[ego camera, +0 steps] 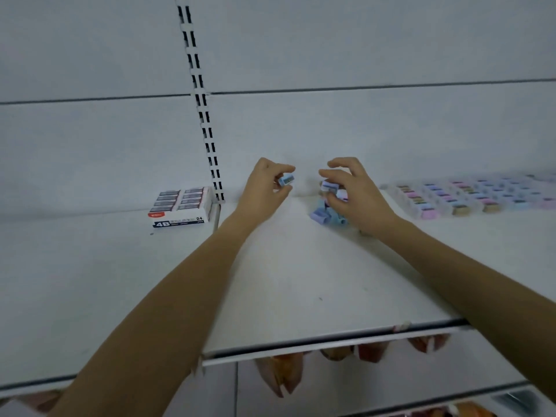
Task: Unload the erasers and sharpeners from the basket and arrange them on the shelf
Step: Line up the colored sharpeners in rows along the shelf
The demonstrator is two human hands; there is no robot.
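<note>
White shelf (301, 281), both hands up near the back wall. Left hand (264, 191) pinches one blue sharpener (286, 179) just above the shelf. Right hand (358, 194) grips held sharpeners (328, 186), prob. two, it's blurry. Pastel pile (323, 216) lies on the shelf under the right hand. Sharpener rows (469, 197) sit further right, 4B eraser box (180, 207) to the left.

Reads white across the shelf (301, 281) and pale grey up the back wall (361, 55), with paired black slots down the white strip (200, 100). Shows white, a dark blue band and a red oval on the eraser box (180, 219). Goes pale blue on the left sharpener (286, 179), lilac-white on the right sharpener (327, 187), lilac and blue in the pile (323, 216), pink, lilac, blue and tan along the rows (469, 198).
</note>
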